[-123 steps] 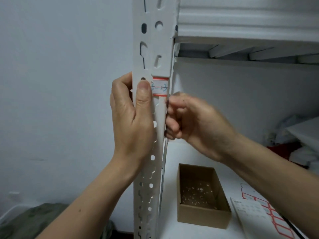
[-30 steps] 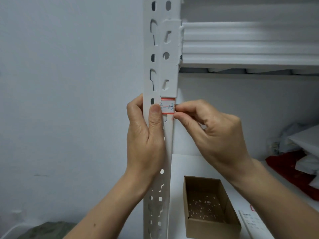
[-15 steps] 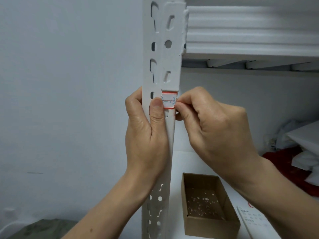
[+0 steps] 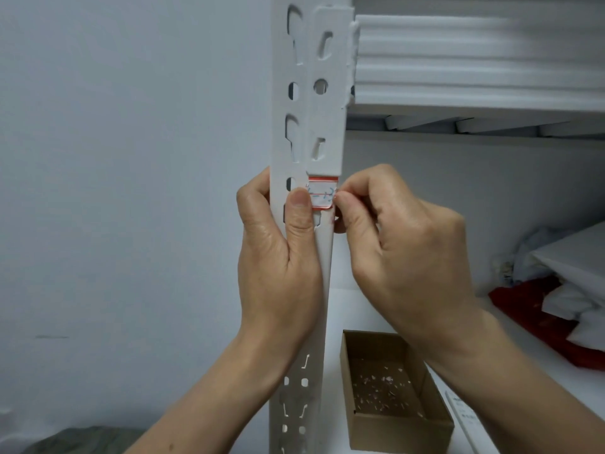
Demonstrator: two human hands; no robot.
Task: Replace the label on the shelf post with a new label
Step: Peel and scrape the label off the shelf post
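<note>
L hand is wrapping the shelf post from the left side; fingers are curling round behind it, so their tips are out of sight; the thumb is lying flat up the front face, its nail end pressing right at the left edge of the label. Label is sitting on the post's front, just under the bracket end of the upper shelf beam; white w/ red bands top and bottom, blue handwriting across it, too smeared to read. R hand is coming in from the right; fingers are tightly curled, thumb and forefinger tips pinching at the label's right edge where it meets the post corner; can't tell whether that edge is lifting off or lying flat, the fingertips are covering it. Below, on the lower shelf board, an open cardboard box is sitting w/ small paper scraps inside; beside it a white sheet is being cut off by the R forearm; a red item under white bundles is running out of frame at far right, blurry.
</note>
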